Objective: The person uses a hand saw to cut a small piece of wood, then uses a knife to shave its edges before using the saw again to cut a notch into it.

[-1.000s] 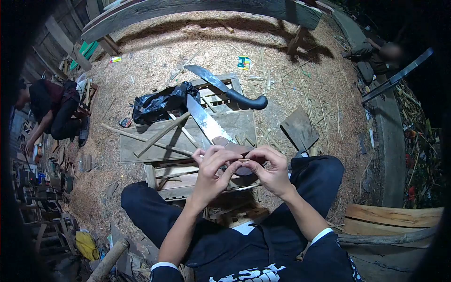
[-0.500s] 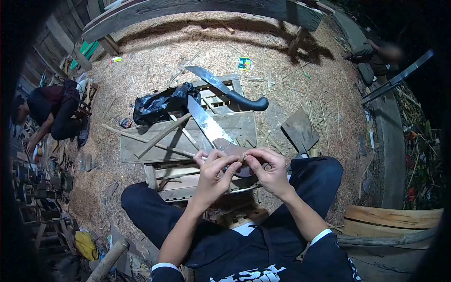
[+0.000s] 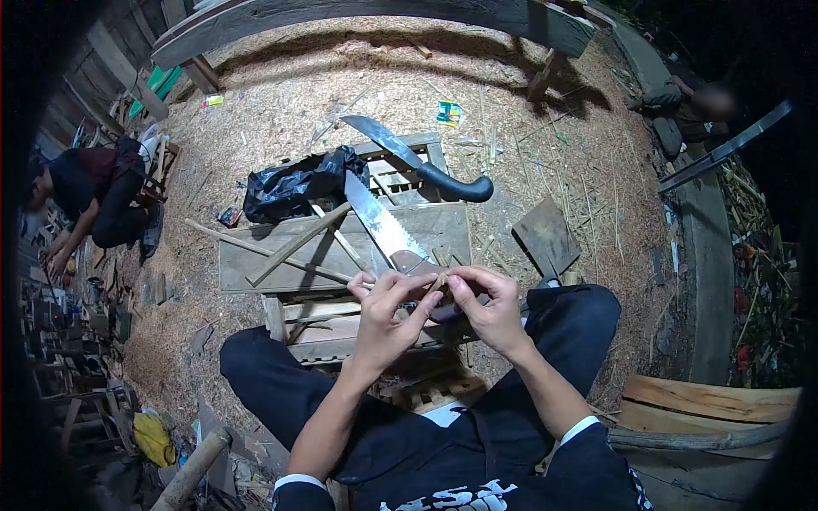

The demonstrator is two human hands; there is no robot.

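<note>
My left hand [image 3: 390,311] is closed, its thumb and index finger pinching a small brownish piece, apparently wood [image 3: 440,286]. From the other side, the thumb and index fingertip of my right hand [image 3: 488,308] pinch the end of this same piece. Just beyond my hands lies a handsaw [image 3: 381,223], its toothed blade pointing away and its handle partly hidden by my fingers. A long thin stick [image 3: 268,253] slants over a wooden board [image 3: 426,232], its near end close to my left fingers. Across the slatted crate [image 3: 434,155] rests a large black-handled knife [image 3: 400,152].
Beside the knife is a black plastic bag [image 3: 294,189]. A square wooden plate [image 3: 547,238] lies right of the board. One person [image 3: 94,192] crouches at left, another [image 3: 682,106] sits far right. A heavy bench [image 3: 366,32] spans the back, above shavings-covered ground.
My right thumb and fingertips have shifted slightly on the small piece, while my left hand keeps its pinch. The whole view has moved a little.
</note>
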